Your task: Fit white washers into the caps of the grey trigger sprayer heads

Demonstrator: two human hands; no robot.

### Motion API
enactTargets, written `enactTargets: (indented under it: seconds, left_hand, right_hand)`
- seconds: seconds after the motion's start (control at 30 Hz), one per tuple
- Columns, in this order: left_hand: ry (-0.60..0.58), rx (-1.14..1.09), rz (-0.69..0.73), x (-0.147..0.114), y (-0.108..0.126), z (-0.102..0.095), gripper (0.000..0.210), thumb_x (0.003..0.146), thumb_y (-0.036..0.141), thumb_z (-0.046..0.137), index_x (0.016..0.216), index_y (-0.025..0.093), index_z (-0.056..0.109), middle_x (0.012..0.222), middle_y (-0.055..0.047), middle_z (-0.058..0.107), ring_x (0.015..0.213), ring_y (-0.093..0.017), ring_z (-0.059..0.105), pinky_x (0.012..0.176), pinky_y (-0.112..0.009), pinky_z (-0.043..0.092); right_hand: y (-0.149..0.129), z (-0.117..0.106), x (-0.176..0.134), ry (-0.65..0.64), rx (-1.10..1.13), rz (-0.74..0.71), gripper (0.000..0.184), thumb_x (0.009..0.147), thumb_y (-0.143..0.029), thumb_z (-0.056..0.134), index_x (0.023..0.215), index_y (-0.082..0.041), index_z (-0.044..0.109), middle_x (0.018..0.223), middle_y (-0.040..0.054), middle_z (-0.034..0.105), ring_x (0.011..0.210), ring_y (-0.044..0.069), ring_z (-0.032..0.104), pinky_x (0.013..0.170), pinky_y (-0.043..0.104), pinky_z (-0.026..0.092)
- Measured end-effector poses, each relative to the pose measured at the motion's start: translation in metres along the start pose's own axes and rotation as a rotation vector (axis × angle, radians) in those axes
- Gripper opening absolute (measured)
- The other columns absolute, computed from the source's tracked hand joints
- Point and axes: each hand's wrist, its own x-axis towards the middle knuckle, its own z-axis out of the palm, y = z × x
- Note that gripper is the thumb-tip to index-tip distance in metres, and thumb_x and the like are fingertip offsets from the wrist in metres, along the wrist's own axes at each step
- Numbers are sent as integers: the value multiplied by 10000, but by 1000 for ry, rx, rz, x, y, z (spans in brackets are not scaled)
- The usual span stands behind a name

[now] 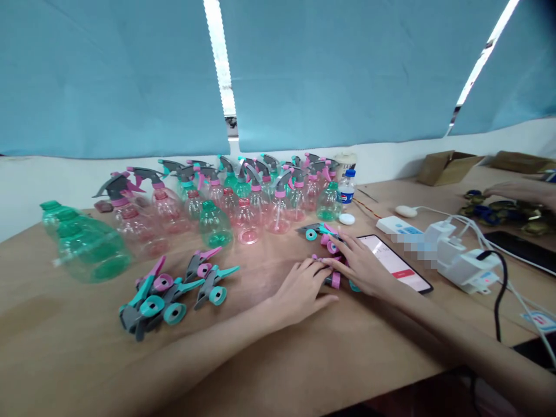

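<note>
- On the table (278, 370), head view: spray heads (335, 281) lie at and just beyond both hands.
- Left hand (302, 289): palm down, fingers over them; can't tell if gripping.
- Right hand (361, 265): same pile, grip hidden; phone (402, 263) just beside.
- Bottles (280, 214) stand behind.

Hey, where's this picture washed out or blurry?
Head view: bright slits between the blue curtains look washed out; head view again: the green bottles at left look soft, and the white power strip is partly pixelated.
</note>
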Motion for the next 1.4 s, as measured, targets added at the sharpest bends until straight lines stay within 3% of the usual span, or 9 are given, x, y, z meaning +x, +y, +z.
enactTargets:
  seconds: [0.17,0.33,0.47,0.7,0.8,0.9,1.0,1.17,1.4]
  left_hand:
    - [1,40,-38,-10,-11,1,308,883,316,567,1150,166,528,1197,-80,595,1156,-258,485,946,-420,413]
    - [3,78,-129,-28,-24,-13,279,888,299,560,1143,189,532,1243,-64,567,1150,-260,490,933,-432,416]
    - [49,126,-233,-43,-34,-22,271,895,277,545,1152,190,532,1225,-72,577,1162,-274,483,916,-448,427]
    - [94,99,-230,-58,-39,-23,346,895,236,531,1238,207,490,1269,-79,556,1180,-249,496,969,-439,435]
    - [80,72,-198,-53,-37,-17,390,896,230,520,1280,200,453,1303,-87,537,1229,-245,471,1012,-444,412]
    - [74,25,-172,-44,-33,-12,433,898,257,521,1305,155,417,1349,-123,494,1259,-252,447,1033,-441,397]
    - [157,-72,-189,-42,-28,-15,416,910,323,509,1287,171,420,1341,-126,486,1245,-254,456,1010,-444,416]
    - [352,-249,-296,-69,-21,-32,393,896,340,541,1249,222,413,1192,-90,526,1116,-235,521,934,-429,464]
    - [409,-211,-308,-113,-24,-54,397,853,298,616,1211,234,457,1194,-85,490,1117,-238,483,948,-412,438]
  right_hand:
    - [-1,1,4,-32,168,17,578,900,-535,413,1371,-200,402,1371,111,485,1295,287,394,1052,494,342]
    - [-16,-3,1,-63,258,0,543,899,-503,454,1362,-222,413,1381,84,483,1301,262,395,1104,506,252]
    - [-30,-1,2,-128,269,-59,572,863,-434,545,1370,-209,405,1371,96,494,1257,262,456,1049,470,364]
    - [-33,3,12,-220,166,-187,332,902,-267,496,1223,-209,559,1260,85,595,1160,243,545,968,432,447]
    - [-30,-1,18,-172,132,-213,297,885,-280,536,1174,-231,587,1179,69,644,1102,258,580,928,451,462]
    - [-33,-12,24,1,131,-163,274,880,-349,545,1117,-227,607,1113,77,669,1062,280,599,903,466,464]
    - [-49,-26,30,162,187,-123,307,885,-421,521,1096,-214,603,1083,88,671,1020,279,611,863,449,480]
    - [-93,-32,32,70,320,-259,264,867,-420,566,1051,-237,613,1026,62,667,953,234,615,840,410,482]
    - [-134,-1,35,14,536,-332,300,788,-422,664,1027,-240,657,891,39,526,814,178,543,710,325,487]
